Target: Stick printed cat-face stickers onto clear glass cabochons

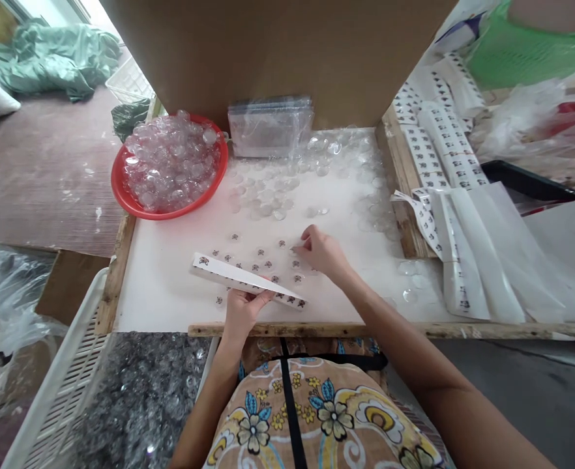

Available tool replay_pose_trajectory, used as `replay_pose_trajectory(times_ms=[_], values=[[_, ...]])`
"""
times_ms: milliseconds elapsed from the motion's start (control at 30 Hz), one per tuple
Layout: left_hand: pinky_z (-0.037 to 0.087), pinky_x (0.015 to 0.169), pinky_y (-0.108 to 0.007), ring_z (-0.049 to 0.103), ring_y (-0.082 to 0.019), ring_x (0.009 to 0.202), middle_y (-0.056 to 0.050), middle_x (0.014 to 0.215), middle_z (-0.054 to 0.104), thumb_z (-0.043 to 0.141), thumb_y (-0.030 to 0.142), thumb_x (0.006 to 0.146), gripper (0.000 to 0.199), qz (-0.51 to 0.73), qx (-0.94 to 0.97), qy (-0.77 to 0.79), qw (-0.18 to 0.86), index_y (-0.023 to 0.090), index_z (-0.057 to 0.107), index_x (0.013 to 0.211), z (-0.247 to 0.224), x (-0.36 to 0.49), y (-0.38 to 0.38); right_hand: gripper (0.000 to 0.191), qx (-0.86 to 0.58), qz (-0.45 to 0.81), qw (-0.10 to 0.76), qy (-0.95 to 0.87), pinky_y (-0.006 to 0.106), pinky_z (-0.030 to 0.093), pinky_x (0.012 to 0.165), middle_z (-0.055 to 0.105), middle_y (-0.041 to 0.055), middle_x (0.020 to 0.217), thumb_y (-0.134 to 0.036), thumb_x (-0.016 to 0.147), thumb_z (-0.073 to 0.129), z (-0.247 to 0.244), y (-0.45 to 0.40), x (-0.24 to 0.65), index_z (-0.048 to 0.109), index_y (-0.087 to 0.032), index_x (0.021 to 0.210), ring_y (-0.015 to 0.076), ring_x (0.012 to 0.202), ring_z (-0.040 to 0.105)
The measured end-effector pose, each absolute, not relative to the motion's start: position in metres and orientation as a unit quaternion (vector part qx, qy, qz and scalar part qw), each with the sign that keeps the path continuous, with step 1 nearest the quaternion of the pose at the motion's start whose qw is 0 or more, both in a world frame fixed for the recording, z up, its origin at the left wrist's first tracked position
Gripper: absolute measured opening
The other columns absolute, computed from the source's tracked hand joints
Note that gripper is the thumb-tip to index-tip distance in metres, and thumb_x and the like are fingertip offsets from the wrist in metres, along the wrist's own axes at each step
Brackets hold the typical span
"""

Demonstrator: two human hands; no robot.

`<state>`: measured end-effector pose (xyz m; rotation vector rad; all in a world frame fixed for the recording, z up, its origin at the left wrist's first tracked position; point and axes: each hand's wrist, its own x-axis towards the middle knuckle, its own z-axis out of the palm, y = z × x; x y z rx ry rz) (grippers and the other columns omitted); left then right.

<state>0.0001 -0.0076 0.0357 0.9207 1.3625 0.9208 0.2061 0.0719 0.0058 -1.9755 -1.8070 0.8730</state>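
Note:
My left hand [241, 316] is closed on a folded white sticker strip [233, 273] printed with small dark motifs, held at a slant low over the white tabletop [160, 280]. Just right of the strip, my right hand [323, 253] has thumb and forefinger pinched together close to the surface; whatever lies between the fingertips is too small to make out. Around both hands lie several small clear discs bearing dark motifs [261, 252]. Farther back are plain clear discs [266, 195], loosely scattered.
A red basin [170, 213] heaped with clear pieces stands back left. Behind the work area rises a cardboard box [287, 52], with a clear plastic packet [270, 130] against it. More sticker strips [456, 153] lie right of a wooden rail [405, 189]. A white crate [67, 371] stands lower left.

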Motion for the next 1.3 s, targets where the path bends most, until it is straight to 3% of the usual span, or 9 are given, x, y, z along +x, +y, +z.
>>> replay_pose_trajectory(times_ms=[100,167,300,400,500,600,800,1000,1300], values=[[0.052,0.070,-0.030,0.066,-0.022,0.074,-0.004,0.074,0.073,0.080,0.034,0.067,0.028,0.394,0.399,0.585,0.585,0.015,0.075,0.086,0.036,-0.003,-0.011,0.005,-0.625,0.351,0.148,-0.682,0.024,0.038,0.061,0.069,0.0030,0.077,-0.018,0.084,0.056,0.014,0.068,0.183,0.060,-0.018,0.086,0.0149,0.067,0.059],[0.051,0.070,-0.030,0.065,-0.021,0.073,-0.004,0.074,0.073,0.079,0.034,0.068,0.027,0.398,0.401,0.591,0.576,0.015,0.076,0.087,0.035,-0.006,-0.013,0.013,-0.599,0.350,0.165,-0.701,0.024,0.040,0.063,0.070,0.0037,0.081,-0.016,0.087,0.050,0.019,0.071,0.182,0.063,-0.018,0.084,0.0153,0.071,0.061],[0.051,0.070,-0.030,0.065,-0.021,0.073,-0.003,0.074,0.072,0.079,0.034,0.068,0.026,0.407,0.394,0.596,0.569,0.015,0.076,0.086,0.030,-0.012,-0.016,0.029,-0.671,0.213,0.213,-0.678,0.030,0.043,0.072,0.066,0.0113,0.112,-0.017,0.087,0.052,0.021,0.100,0.210,0.062,-0.016,0.114,0.0209,0.084,0.063],[0.051,0.070,-0.030,0.066,-0.021,0.074,-0.004,0.073,0.072,0.080,0.034,0.068,0.026,0.409,0.388,0.595,0.574,0.015,0.076,0.086,0.029,-0.011,-0.014,0.043,-0.687,0.144,0.162,-0.694,0.033,0.043,0.072,0.059,0.0142,0.124,-0.014,0.085,0.051,0.011,0.121,0.230,0.056,-0.019,0.128,0.0256,0.092,0.061],[0.052,0.071,-0.031,0.066,-0.022,0.075,-0.005,0.074,0.073,0.080,0.034,0.066,0.028,0.405,0.383,0.591,0.582,0.015,0.076,0.086,0.032,-0.008,-0.011,0.035,-0.668,0.148,0.118,-0.720,0.033,0.043,0.069,0.059,0.0157,0.118,-0.017,0.089,0.045,0.002,0.127,0.231,0.062,-0.018,0.120,0.0269,0.092,0.059],[0.052,0.069,-0.031,0.066,-0.023,0.074,-0.004,0.074,0.073,0.080,0.035,0.065,0.029,0.398,0.380,0.595,0.585,0.015,0.076,0.086,0.034,-0.008,-0.007,0.029,-0.660,0.182,0.167,-0.710,0.034,0.044,0.071,0.062,0.0168,0.112,-0.021,0.091,0.043,0.000,0.122,0.224,0.064,-0.015,0.112,0.0248,0.087,0.060],[0.051,0.067,-0.029,0.065,-0.021,0.072,-0.004,0.073,0.073,0.081,0.034,0.064,0.028,0.396,0.384,0.606,0.573,0.015,0.076,0.084,0.032,-0.011,-0.004,0.018,-0.688,0.415,0.203,-0.560,0.027,0.045,0.065,0.071,0.0050,0.079,-0.024,0.091,0.044,0.006,0.120,0.232,0.061,-0.018,0.096,0.0146,0.064,0.062],[0.052,0.066,-0.031,0.066,-0.024,0.075,-0.005,0.074,0.073,0.079,0.034,0.068,0.026,0.390,0.399,0.596,0.578,0.015,0.076,0.086,0.033,-0.009,-0.006,0.014,-0.771,0.241,0.133,-0.574,0.030,0.042,0.067,0.071,0.0068,0.075,-0.030,0.088,0.055,0.021,0.109,0.253,0.064,-0.019,0.089,0.0206,0.071,0.062],[0.051,0.069,-0.031,0.066,-0.024,0.077,-0.005,0.076,0.072,0.079,0.028,0.064,0.022,0.394,0.399,0.575,0.597,0.015,0.074,0.081,0.040,0.005,-0.010,0.016,-0.476,0.475,0.355,-0.650,0.027,0.049,0.067,0.071,0.0035,0.086,-0.029,0.083,0.061,0.078,0.059,0.151,0.067,-0.019,0.094,0.0141,0.072,0.062]])
